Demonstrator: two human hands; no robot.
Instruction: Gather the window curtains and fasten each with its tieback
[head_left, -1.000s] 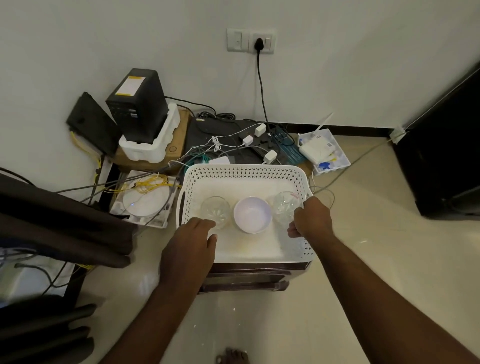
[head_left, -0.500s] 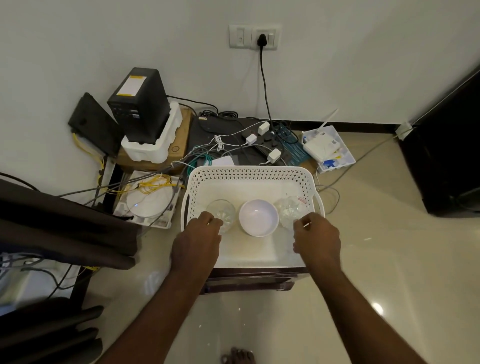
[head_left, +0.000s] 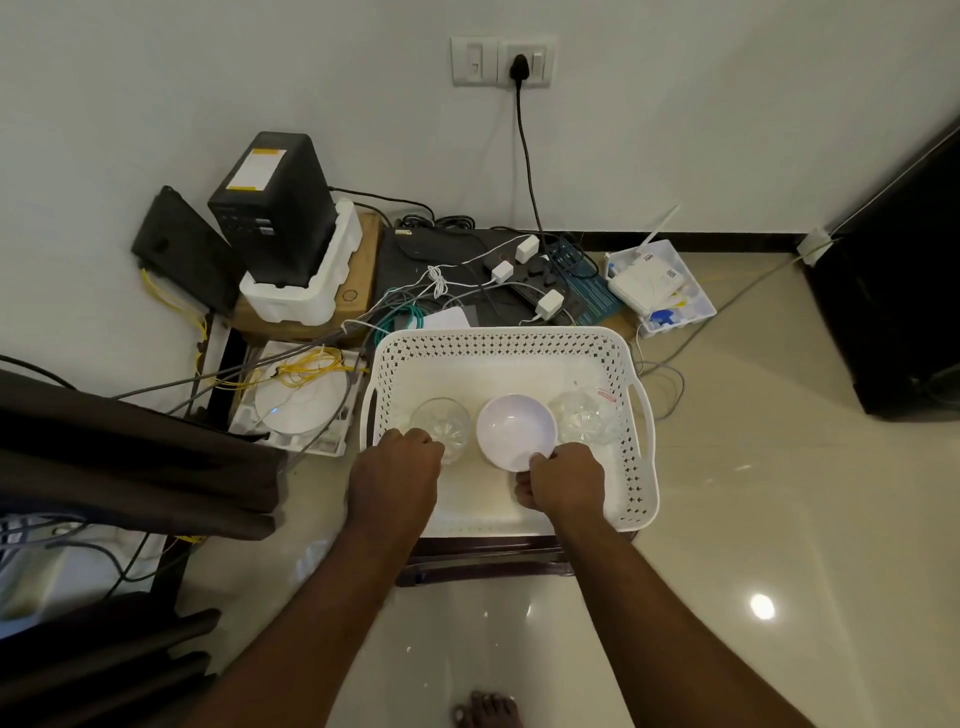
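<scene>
Right hand (head_left: 563, 480) has left right glass (head_left: 587, 418) for white bowl (head_left: 514, 428), fingers pinching its near rim; left hand (head_left: 395, 478) apparently clasps left glass (head_left: 441, 421); curtain work unstarted.

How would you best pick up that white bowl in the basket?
Grip the bowl by its near rim, coming from above on the person's side. It sits upright, mouth up; the left glass and right glass crowd its flanks, while the near edge is free. The right hand pinches that rim there.
</scene>
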